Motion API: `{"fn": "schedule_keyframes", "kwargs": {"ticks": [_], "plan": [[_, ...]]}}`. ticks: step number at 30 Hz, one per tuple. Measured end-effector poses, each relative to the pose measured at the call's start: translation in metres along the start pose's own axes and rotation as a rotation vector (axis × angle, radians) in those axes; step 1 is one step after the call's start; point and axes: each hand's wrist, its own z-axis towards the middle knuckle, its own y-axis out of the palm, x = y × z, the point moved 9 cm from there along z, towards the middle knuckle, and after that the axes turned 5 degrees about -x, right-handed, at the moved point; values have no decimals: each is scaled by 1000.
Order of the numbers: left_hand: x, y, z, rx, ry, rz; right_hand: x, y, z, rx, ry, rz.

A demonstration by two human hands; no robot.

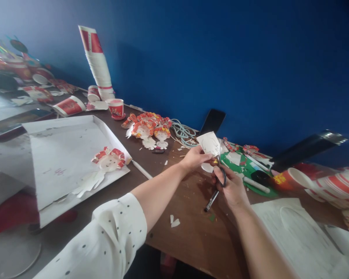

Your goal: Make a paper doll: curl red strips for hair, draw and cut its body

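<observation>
In my left hand (pixel 195 157) is a small piece of white paper (pixel 209 142) with drawn lines on it, pinched near its lower edge. My right hand (pixel 231 186) grips a pair of scissors (pixel 223 176) by dark handles. The blades meet the right side of the paper; how far apart they are I cannot tell. A black pen (pixel 211 200) lies on the brown table (pixel 189 228) just below my right hand. A white scrap (pixel 207 167) sits under the paper. Two small cut scraps (pixel 174 221) lie nearer the table's front edge.
Paper figures with red and orange hair (pixel 147 130) are heaped behind my left hand, beside a pale cord (pixel 182 131). A phone (pixel 213 122) leans on the blue wall. A white tray (pixel 75 128) stands left, a tall cup stack (pixel 97 64) behind it. Fallen cups (pixel 299 178) lie right.
</observation>
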Motion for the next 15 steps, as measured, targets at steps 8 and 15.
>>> {"fn": "schedule_keyframes", "kwargs": {"ticks": [8, 15], "plan": [[0, 2, -1, -1, -31, -46, 0, 1, -1, -10, 13, -26], [0, 1, 0, 3, -33, -31, 0, 0, -1, -1, 24, -39]]}}
